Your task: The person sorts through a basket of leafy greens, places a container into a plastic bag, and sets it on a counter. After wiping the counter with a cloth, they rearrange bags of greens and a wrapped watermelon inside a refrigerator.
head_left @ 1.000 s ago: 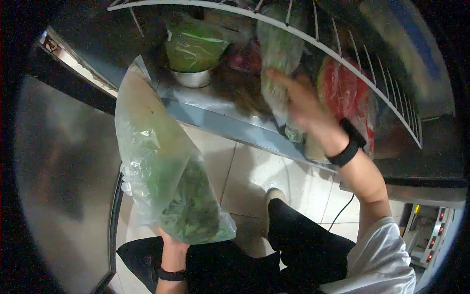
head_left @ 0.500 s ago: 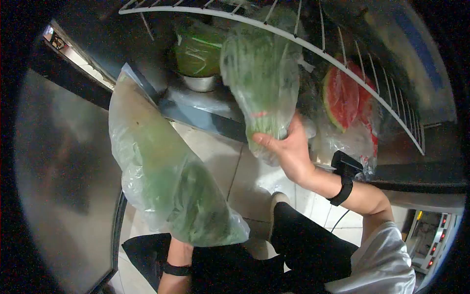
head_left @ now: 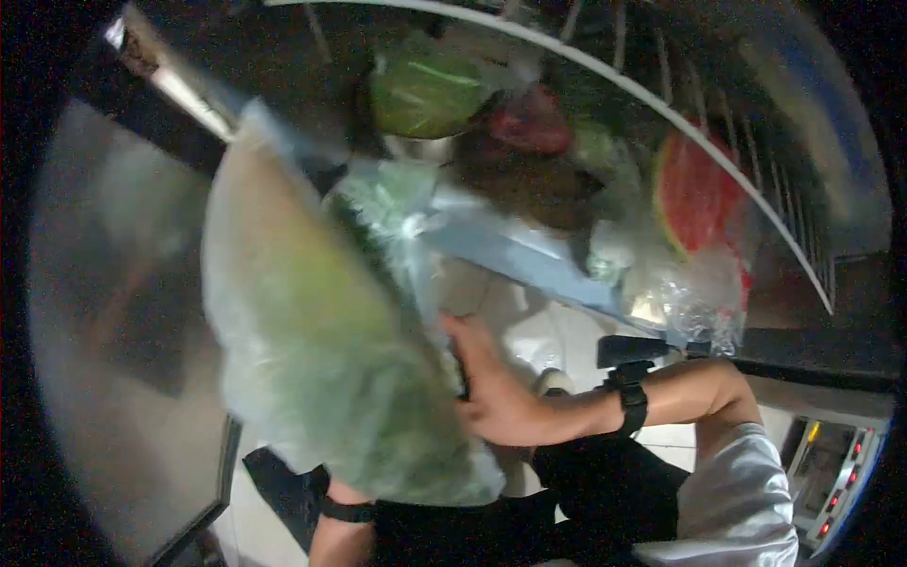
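From the head camera, the picture is blurred by motion. A large clear plastic bag of leafy greens (head_left: 331, 378) fills the left and middle of the view, standing upright and tilted a little, its upper end reaching toward the far left. The left hand (head_left: 333, 484) comes up from the near edge under the bag's bottom. Only its wrist with a black wristband (head_left: 348, 511) shows, and the bag hides the fingers, so whether they are clasped on it I cannot tell. The right hand (head_left: 491, 392) reaches in from the right, palm against the right side of the bag, fingers (head_left: 463, 331) spread and curled onto a second, smaller bag of greens (head_left: 397, 227), which lies pressed against the large one. A black watch (head_left: 631, 402) sits on that wrist.

Beyond the hands is an open refrigerator. On its lower shelf (head_left: 520, 255), under a white wire rack (head_left: 718, 161), stand a metal bowl with a green wrapped vegetable (head_left: 425, 94), something dark red (head_left: 534, 123) beside it, and, to the right, a cut watermelon (head_left: 699, 194) in clear wrap. A steel door (head_left: 104, 302) stands at left, with pale floor tiles (head_left: 529, 331) below.
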`<action>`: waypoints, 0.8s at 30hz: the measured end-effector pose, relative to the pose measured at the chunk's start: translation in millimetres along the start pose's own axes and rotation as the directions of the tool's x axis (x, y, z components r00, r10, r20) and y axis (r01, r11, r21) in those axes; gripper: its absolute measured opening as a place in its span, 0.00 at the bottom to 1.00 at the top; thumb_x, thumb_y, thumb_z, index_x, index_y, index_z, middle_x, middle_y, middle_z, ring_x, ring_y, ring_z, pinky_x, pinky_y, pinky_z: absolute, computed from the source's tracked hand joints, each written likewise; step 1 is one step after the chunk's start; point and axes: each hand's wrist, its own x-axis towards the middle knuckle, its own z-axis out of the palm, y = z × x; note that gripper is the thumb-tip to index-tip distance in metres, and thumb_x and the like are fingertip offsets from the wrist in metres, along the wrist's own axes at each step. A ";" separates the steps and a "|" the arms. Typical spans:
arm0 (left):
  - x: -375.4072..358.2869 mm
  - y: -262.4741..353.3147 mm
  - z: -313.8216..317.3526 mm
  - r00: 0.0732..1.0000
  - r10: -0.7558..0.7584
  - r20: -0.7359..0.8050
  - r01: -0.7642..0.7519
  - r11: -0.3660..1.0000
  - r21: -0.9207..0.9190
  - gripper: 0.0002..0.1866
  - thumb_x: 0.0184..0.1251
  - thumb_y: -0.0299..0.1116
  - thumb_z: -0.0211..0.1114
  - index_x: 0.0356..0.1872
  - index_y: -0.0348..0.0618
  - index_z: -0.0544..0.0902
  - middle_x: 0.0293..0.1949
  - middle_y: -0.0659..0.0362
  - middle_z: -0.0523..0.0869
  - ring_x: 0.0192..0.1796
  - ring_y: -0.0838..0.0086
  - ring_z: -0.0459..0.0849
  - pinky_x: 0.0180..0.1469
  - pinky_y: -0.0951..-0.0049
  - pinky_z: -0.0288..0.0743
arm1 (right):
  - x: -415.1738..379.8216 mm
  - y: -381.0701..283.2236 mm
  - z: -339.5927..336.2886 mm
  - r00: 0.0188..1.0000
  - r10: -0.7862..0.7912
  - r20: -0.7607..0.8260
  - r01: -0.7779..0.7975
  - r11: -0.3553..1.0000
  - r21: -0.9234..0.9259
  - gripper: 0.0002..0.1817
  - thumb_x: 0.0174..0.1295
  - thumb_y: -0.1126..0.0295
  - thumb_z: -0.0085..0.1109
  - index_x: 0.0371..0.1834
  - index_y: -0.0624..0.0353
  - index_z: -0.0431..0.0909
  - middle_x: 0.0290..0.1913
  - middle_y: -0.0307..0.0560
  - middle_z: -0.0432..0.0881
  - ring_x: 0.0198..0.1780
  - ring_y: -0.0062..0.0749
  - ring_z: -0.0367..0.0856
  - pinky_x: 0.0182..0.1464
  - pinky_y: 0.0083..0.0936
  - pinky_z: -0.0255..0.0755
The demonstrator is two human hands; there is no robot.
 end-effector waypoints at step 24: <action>6.6 3.3 0.0 0.999 0.017 -0.050 -0.008 0.986 0.165 0.28 0.53 0.39 0.54 0.56 0.37 0.64 0.52 0.51 0.72 0.54 0.59 0.71 0.56 0.57 0.65 | 22.4 -22.3 -99.2 0.890 0.319 -0.326 -0.126 0.859 0.496 0.30 0.45 0.74 0.60 0.55 0.64 0.64 0.49 0.47 0.72 0.49 0.29 0.71 0.54 0.23 0.62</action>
